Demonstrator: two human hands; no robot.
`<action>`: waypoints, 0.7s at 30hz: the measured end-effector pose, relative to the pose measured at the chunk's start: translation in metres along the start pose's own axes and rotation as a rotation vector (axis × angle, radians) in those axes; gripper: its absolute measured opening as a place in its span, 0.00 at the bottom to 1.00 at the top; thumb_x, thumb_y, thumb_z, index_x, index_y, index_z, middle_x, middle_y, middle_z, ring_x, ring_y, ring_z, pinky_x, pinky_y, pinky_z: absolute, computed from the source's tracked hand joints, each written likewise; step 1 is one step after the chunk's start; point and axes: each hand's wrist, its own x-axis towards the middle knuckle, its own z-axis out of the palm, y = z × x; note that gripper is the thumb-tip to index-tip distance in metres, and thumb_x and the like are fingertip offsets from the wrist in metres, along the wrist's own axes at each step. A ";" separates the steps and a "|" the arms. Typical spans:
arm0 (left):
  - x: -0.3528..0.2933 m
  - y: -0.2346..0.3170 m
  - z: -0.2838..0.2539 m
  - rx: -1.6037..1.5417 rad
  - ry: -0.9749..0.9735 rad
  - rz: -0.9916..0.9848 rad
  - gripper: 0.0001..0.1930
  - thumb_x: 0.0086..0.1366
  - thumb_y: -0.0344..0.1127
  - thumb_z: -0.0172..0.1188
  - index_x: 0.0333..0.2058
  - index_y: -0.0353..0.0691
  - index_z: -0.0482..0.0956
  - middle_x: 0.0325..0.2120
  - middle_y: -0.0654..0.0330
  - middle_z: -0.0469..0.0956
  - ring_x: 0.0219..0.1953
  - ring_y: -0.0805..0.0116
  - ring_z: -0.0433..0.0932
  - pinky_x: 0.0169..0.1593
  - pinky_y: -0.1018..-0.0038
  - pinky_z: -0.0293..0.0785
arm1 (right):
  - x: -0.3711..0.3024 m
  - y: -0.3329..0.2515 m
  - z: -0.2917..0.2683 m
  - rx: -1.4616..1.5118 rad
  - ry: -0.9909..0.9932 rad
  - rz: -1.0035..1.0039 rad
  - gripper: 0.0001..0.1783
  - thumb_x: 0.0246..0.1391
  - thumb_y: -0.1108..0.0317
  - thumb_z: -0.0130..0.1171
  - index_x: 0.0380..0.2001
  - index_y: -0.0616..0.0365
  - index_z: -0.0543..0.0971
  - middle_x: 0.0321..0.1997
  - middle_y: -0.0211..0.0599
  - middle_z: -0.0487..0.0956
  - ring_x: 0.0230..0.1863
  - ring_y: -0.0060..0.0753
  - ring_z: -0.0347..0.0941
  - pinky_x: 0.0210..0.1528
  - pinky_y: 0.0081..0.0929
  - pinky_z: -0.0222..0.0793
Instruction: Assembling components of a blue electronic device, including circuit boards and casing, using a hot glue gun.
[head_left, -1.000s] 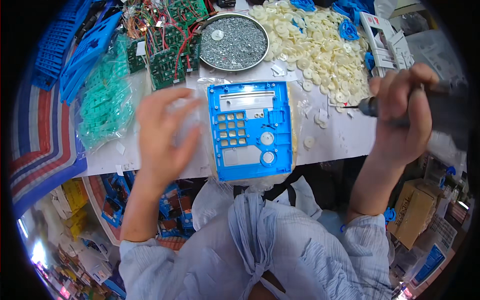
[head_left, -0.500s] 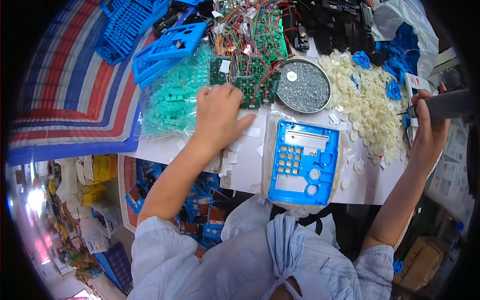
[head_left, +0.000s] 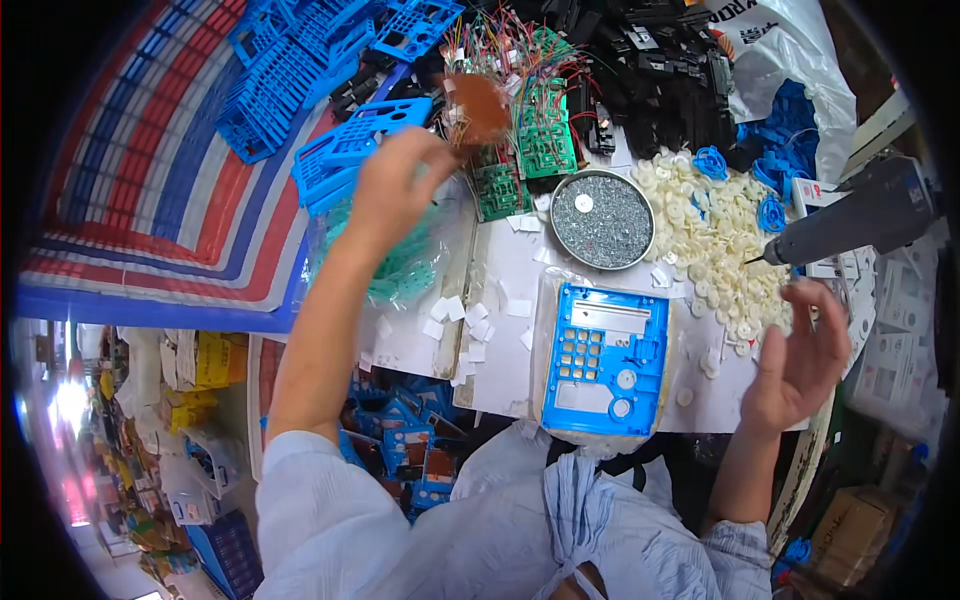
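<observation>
My left hand (head_left: 395,190) is raised over the back left of the table, blurred by motion. Its thumb and fingers come together at the lower edge of a brown-backed circuit board (head_left: 480,108), which is tilted above a pile of wired green circuit boards (head_left: 545,135). My right hand (head_left: 800,365) is empty at the right, palm up with fingers apart and half curled. Above it hangs a dark grey electric screwdriver (head_left: 850,222), clear of my fingers. In front of me a blue plastic casing (head_left: 648,350) with square key openings lies inside up on a padded sheet.
A round tin (head_left: 651,232) of small screws stands behind the casing, beside a heap of cream plastic discs (head_left: 705,235). Blue panels (head_left: 350,150) and a bag of green parts (head_left: 400,265) lie left. Black parts (head_left: 660,75) are piled behind; white paper pieces (head_left: 480,328) lie scattered.
My right hand has let go of the screwdriver and come down toward me. My left hand has moved up and left from the green boards; one board now shows its brown side.
</observation>
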 end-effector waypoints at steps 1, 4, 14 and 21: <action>0.001 0.006 0.002 0.067 -0.035 0.096 0.06 0.62 0.28 0.65 0.37 0.39 0.81 0.31 0.55 0.81 0.35 0.55 0.80 0.41 0.63 0.74 | 0.001 -0.004 0.003 -0.036 -0.064 -0.017 0.28 0.53 0.82 0.57 0.59 0.70 0.67 0.55 0.54 0.74 0.55 0.48 0.71 0.61 0.43 0.67; 0.010 0.014 -0.004 0.232 -0.030 0.283 0.07 0.60 0.23 0.65 0.37 0.38 0.79 0.31 0.55 0.80 0.34 0.54 0.80 0.41 0.63 0.74 | 0.004 -0.011 0.011 -0.025 -0.131 -0.014 0.26 0.51 0.84 0.58 0.55 0.69 0.71 0.47 0.50 0.78 0.51 0.45 0.71 0.58 0.40 0.66; -0.008 0.000 -0.035 -0.118 0.533 -0.101 0.04 0.67 0.27 0.63 0.38 0.36 0.78 0.33 0.59 0.80 0.34 0.67 0.79 0.37 0.69 0.75 | 0.013 -0.022 0.040 0.000 -0.344 -0.050 0.18 0.43 0.87 0.62 0.41 0.65 0.80 0.34 0.43 0.82 0.32 0.43 0.76 0.37 0.34 0.71; -0.035 -0.013 -0.057 -0.893 0.733 -0.679 0.08 0.74 0.36 0.57 0.41 0.37 0.78 0.39 0.60 0.80 0.39 0.72 0.78 0.46 0.70 0.76 | 0.007 -0.026 0.069 0.040 -0.463 0.082 0.14 0.44 0.84 0.64 0.38 0.62 0.82 0.30 0.41 0.81 0.29 0.41 0.76 0.32 0.33 0.70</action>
